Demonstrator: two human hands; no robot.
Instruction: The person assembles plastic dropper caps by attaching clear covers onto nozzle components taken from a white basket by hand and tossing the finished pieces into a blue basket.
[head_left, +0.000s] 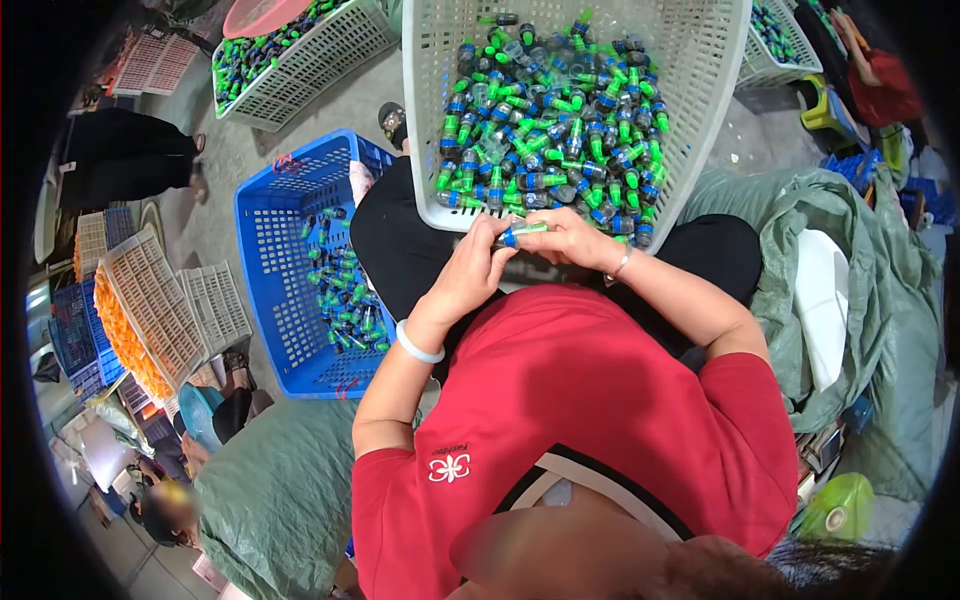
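Note:
Over the near edge of the white basket (pixel 425 120), both my hands close on one small clear plastic piece with a blue ring and a green tip (pixel 512 236). My left hand (pixel 472 268) pinches its blue-ringed end. The fingers of my right hand (pixel 572 240) are at the green end; part of the piece is hidden behind them. Many similar small pieces (pixel 560 130), with blue rings and green tips, lie loose inside the white basket. A blue basket (pixel 265 300) stands to the left of my left forearm, with more of these pieces (pixel 350 300) in it.
Another white basket (pixel 330 60) of such pieces stands at upper left, with a pink basin (pixel 262 14) on top. Farther left is a crate (pixel 160 305) with orange pieces. Green sacks (pixel 280 490) flank me. Other people (pixel 130 155) are nearby, including a red-clothed person (pixel 885 85) at upper right.

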